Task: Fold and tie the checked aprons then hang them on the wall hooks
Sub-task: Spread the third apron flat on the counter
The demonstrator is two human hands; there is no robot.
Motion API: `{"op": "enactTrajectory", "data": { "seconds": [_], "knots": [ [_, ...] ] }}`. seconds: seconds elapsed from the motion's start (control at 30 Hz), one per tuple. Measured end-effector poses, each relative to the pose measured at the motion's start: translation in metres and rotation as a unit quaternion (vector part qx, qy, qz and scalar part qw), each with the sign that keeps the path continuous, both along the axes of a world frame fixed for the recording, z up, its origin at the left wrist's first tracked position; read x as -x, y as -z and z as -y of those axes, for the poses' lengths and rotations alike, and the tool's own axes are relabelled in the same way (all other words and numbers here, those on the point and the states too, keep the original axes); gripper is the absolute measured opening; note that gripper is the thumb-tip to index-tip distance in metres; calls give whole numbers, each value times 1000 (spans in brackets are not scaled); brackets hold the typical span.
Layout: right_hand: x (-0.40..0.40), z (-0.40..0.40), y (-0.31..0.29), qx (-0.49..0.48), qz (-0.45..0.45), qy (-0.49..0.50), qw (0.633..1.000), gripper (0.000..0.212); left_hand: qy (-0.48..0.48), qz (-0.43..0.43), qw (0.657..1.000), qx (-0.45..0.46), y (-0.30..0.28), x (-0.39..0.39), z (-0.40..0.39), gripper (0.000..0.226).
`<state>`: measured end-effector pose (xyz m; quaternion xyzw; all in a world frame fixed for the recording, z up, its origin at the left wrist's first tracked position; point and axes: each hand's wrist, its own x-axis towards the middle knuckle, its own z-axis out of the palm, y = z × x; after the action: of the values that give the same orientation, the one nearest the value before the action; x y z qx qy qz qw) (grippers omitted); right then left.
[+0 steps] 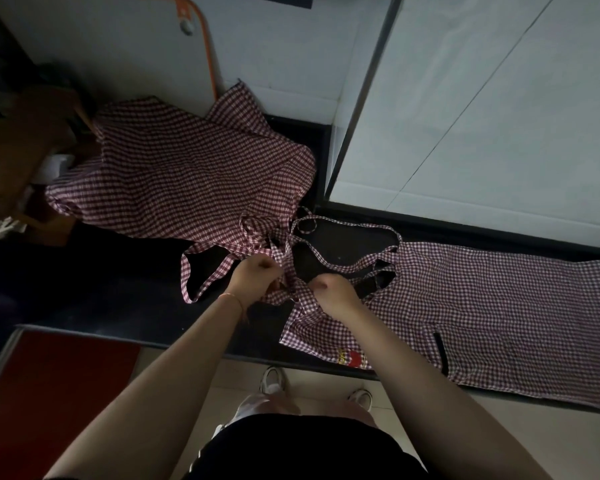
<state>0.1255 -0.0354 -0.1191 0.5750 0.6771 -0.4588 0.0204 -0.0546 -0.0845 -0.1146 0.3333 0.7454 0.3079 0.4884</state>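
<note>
Two red-and-white checked aprons lie on a dark countertop (343,247). One apron (187,174) is bunched at the back left. The other apron (482,313) is spread flat to the right, with a small red and yellow logo near its front edge. Their checked straps (329,261) tangle together in the middle. My left hand (253,280) grips a strap with curled fingers. My right hand (333,294) pinches another strap beside it, close to the flat apron's top corner. No wall hooks are in view.
White tiled walls (482,116) rise behind the counter and form a corner. An orange pipe (207,46) runs down the back wall. Brown cardboard (21,140) sits at the left. A red mat (52,386) lies on the floor below, and my shoes (274,379) stand on pale tiles.
</note>
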Motion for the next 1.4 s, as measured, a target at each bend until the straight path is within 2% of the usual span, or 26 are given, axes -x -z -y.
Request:
{"op": "enactTrajectory", "data": {
  "seconds": [0.07,0.13,0.2,0.23,0.3,0.33,0.37,0.43,0.5,0.53,0.57,0.63,0.67,0.73,0.8,0.9,0.97,1.03,1.1,1.13,1.2,1.27,1.33,1.4],
  "knots": [
    [14,-6,-11,83,-77,129,985,24,40,95,994,-44,-14,-3,-6,6],
    [25,-12,-19,199,-159,231,939,26,93,161,981,-58,-26,-3,-10,9],
    [28,-18,-16,275,-243,284,886,36,130,143,981,-22,-27,1,-13,7],
    [27,-19,-15,282,-266,295,873,34,134,88,987,7,-24,5,-15,8],
    [23,-24,-16,259,-273,299,877,26,98,-75,991,56,-8,16,-19,12],
    [19,-27,-15,242,-273,298,882,24,63,-126,987,72,-5,19,-19,10],
    [16,-28,-18,235,-285,290,883,23,28,-133,987,83,-6,20,-21,14],
    [11,-29,-19,226,-309,260,887,25,-18,-19,994,102,-9,13,-31,41],
    [10,-24,-21,213,-289,217,908,44,-14,100,987,127,-20,-3,-40,54],
    [9,-21,-21,212,-265,191,921,58,2,124,984,130,-25,-10,-44,55],
    [9,-18,-24,212,-240,162,933,61,23,129,983,128,-28,-15,-46,56],
    [6,-14,-28,198,-187,93,958,34,68,135,983,104,-27,-21,-51,55],
    [5,-12,-29,186,-157,56,968,20,80,138,983,94,-28,-22,-52,46],
    [2,-13,-30,168,-137,38,976,13,70,85,991,70,-29,-23,-55,24],
    [1,-16,-27,151,-161,104,970,12,13,-24,1000,15,-33,-20,-57,15],
    [-6,-25,-21,109,-168,259,945,15,-165,-159,973,-15,-41,0,-58,34],
    [-16,-29,-19,83,-151,298,939,17,-250,-199,947,0,-39,14,-60,54],
    [-26,-34,-16,47,-131,303,943,16,-276,-255,926,-31,-35,17,-63,67],
    [-36,-40,-13,-3,-91,293,952,18,-221,-321,915,-107,-32,3,-63,64],
    [-43,-41,-11,-26,-68,285,956,18,-172,-319,921,-139,-31,-9,-63,55],
    [-58,-41,-8,-82,-12,258,963,16,-26,-246,958,-146,-30,-40,-63,29],
    [-82,-37,0,-153,71,196,966,14,169,-174,966,-88,-28,-73,-62,17],
    [-108,-33,11,-200,158,144,956,27,349,-148,925,-26,-19,-105,-60,26],
    [-134,-31,21,-209,202,130,948,45,439,-153,886,10,-2,-128,-55,41]
  ]
}}
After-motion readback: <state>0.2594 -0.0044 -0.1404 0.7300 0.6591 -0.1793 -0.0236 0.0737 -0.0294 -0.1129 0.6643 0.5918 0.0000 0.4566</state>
